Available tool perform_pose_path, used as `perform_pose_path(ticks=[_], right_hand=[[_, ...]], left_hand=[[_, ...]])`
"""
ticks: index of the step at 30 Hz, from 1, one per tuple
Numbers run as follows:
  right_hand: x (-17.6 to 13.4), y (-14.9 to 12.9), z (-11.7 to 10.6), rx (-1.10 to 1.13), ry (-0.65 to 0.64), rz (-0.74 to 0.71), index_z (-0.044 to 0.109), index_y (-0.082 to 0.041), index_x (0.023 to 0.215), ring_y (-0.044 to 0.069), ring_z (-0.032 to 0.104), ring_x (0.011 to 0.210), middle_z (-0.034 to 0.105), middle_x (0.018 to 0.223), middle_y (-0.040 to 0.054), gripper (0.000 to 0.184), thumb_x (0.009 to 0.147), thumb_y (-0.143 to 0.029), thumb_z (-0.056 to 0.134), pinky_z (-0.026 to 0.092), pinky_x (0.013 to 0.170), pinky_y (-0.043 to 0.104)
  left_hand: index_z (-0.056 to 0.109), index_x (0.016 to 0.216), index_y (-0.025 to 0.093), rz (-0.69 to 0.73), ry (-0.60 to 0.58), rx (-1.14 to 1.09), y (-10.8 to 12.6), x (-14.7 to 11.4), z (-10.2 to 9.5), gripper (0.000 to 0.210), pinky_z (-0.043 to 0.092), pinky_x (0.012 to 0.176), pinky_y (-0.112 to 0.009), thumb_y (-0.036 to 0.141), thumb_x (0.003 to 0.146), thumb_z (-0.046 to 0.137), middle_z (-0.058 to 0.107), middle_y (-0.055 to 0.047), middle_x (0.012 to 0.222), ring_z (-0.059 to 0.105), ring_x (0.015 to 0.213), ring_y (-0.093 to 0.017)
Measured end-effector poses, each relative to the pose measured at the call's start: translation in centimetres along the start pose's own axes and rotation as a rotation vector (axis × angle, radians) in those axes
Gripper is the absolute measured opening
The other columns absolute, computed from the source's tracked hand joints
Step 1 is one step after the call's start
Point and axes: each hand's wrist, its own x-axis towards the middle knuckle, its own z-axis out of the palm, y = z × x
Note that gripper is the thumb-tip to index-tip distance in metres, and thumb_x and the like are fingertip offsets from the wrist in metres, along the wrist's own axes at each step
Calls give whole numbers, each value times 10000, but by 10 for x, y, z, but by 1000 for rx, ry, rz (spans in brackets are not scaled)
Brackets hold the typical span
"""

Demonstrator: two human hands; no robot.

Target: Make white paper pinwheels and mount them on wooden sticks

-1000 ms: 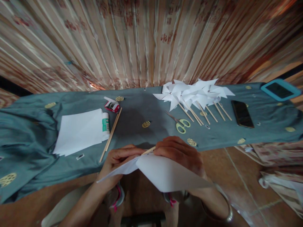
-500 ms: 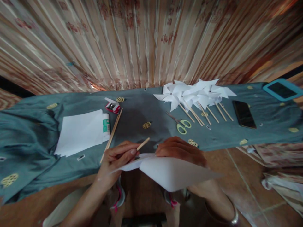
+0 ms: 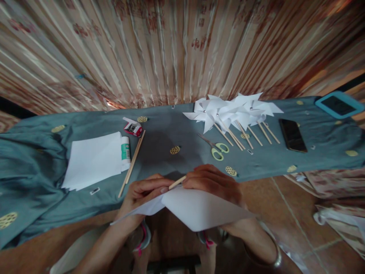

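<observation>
My left hand (image 3: 144, 191) is closed around a thin wooden stick (image 3: 176, 183), whose tip reaches the fingers of my right hand (image 3: 212, 182). That hand is curled over the upper edge of a white paper pinwheel (image 3: 199, 209), which hangs in front of my lap. Its fingertips touch both the paper and the stick's end; the exact joint between them is hidden. One paper blade extends left beneath my left hand, and a larger one spreads right over my right wrist.
On the teal cloth (image 3: 159, 160) lie white paper sheets (image 3: 92, 160), a glue stick (image 3: 125, 150), loose sticks (image 3: 132, 163) and a small red-white box (image 3: 132, 127). Further right are green-handled scissors (image 3: 216, 148), several finished pinwheels (image 3: 234, 110), a phone (image 3: 292, 135) and a blue-framed tablet (image 3: 339, 104).
My left hand has shifted slightly right with the stick, so its tip now meets my right fingers instead of pointing up freely. The paper has tilted a little.
</observation>
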Motion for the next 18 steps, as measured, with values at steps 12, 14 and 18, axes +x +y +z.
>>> perform_pose_path(ticks=[12, 14, 18], right_hand=[[0, -1, -2, 9, 24, 21, 657, -235, 1037, 191, 669, 877, 735, 933, 41, 157, 884, -219, 629, 530, 803, 344], [1, -2, -2, 19, 21, 19, 659, -236, 1030, 190, 668, 871, 736, 931, 42, 147, 887, -218, 626, 530, 799, 345], [4, -5, -4, 143, 9, 111, 687, -218, 998, 181, 672, 858, 739, 927, 50, 147, 908, -213, 571, 538, 777, 335]], left_hand=[[821, 875, 225, -13, 28, -22, -1, 0, 4, 187, 402, 549, -228, 370, 805, 726, 663, -58, 713, 531, 615, -135], [821, 866, 230, -1, 23, -27, 0, -1, 3, 177, 396, 545, -221, 366, 805, 727, 661, -53, 706, 530, 614, -131], [821, 827, 219, -8, 40, -12, 5, -1, 5, 170, 388, 524, -215, 360, 786, 735, 653, -41, 688, 541, 602, -132]])
